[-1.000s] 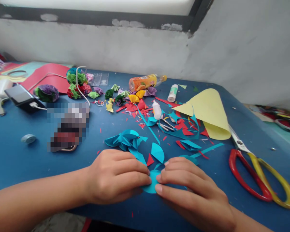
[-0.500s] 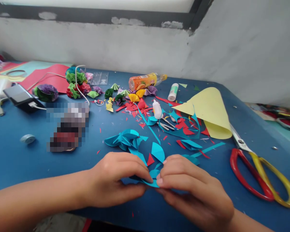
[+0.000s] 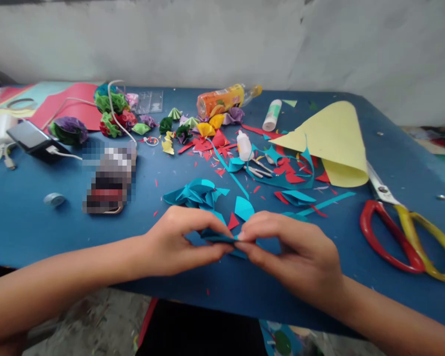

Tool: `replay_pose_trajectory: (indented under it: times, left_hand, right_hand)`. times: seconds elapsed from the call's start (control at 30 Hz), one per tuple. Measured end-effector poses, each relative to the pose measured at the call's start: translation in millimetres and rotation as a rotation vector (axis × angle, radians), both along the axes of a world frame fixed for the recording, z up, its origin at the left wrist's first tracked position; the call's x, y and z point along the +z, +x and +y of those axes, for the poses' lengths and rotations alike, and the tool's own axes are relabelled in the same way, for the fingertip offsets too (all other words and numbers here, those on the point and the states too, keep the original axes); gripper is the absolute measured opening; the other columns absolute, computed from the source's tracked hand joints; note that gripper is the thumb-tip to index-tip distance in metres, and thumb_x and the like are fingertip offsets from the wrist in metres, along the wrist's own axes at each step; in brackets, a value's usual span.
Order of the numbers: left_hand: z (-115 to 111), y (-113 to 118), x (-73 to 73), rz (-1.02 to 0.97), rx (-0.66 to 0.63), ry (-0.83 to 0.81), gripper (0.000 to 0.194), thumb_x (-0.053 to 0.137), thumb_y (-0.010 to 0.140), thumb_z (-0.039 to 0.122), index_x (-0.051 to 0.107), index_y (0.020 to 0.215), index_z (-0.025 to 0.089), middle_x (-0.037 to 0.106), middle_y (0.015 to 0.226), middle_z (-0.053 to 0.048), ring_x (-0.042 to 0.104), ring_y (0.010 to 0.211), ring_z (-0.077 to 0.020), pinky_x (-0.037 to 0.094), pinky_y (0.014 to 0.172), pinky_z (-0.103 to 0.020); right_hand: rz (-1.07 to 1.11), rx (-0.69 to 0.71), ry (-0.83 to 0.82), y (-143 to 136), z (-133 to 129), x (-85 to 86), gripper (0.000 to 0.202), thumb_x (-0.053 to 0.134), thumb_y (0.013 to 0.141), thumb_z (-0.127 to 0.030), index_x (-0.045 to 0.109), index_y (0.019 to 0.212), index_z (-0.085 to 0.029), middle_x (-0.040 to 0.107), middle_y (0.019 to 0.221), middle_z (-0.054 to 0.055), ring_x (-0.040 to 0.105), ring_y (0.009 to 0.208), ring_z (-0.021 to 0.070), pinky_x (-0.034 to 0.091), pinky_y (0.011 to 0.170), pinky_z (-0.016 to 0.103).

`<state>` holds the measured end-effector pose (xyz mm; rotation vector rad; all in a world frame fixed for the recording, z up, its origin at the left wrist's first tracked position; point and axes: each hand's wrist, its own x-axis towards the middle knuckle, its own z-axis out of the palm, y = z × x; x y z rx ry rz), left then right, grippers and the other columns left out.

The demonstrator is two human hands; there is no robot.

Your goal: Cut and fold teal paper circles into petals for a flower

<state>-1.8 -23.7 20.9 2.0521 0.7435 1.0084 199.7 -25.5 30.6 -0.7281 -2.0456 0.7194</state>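
Fingers [image 3: 211,253] of my left hand [image 3: 180,241] and right hand [image 3: 300,249] pinch a piece of blue paper [image 3: 215,237] from either side, over the worktop [image 3: 22,212]. Seen from my head, more blue pieces [image 3: 193,193] lie just beyond, near a red scrap [image 3: 233,222]; scissors [image 3: 405,222] rest right of my right hand.

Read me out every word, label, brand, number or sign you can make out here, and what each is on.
No text can be read.
Clear plastic bottle with orange-yellow label: print too blurred.
White cylindrical tube with green marking: any print too small.
Small white plastic squeeze bottle: nothing legible.
Flat rectangular beige-edged phone: pixelated, unreadable.
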Motion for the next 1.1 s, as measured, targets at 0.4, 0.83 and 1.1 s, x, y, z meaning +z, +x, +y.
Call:
replay_pose_trajectory:
  times: [0.4,0.83,1.1]
  left_hand:
    - [7.3,-0.3,-0.1,0.140,0.054,-0.437,0.011,0.066,0.071,0.018,0.070,0.080,0.013,0.067,0.071,0.001,0.059,0.063,-0.0087,0.045,0.053,-0.015]
    - [5.2,4.7,-4.2,-0.116,0.182,-0.572,0.012,0.072,0.068,0.024,0.070,0.072,0.013,0.065,0.064,-0.001,0.053,0.056,-0.0084,0.043,0.051,-0.018]
    - [2.8,9.3,-5.5,-0.150,0.210,-0.553,0.007,0.072,0.068,0.020,0.069,0.069,0.013,0.066,0.064,0.000,0.054,0.057,-0.0076,0.044,0.052,-0.017]
  right_hand:
    - [-0.154,-0.063,-0.235,-3.6,5.8,0.4,0.003,0.064,0.079,-0.019,0.065,0.077,-0.021,0.067,0.071,-0.002,0.061,0.063,0.0109,0.050,0.061,0.021]
    - [-0.140,-0.114,-0.270,-8.4,-1.3,-7.9,0.024,0.059,0.075,-0.011,0.051,0.095,-0.020,0.061,0.079,-0.003,0.060,0.070,0.0113,0.049,0.064,0.022]
    - [-0.116,-0.164,-0.234,-12.5,-0.7,-8.5,0.027,0.060,0.071,-0.007,0.049,0.092,-0.021,0.056,0.073,-0.005,0.054,0.063,0.0082,0.045,0.058,0.018]
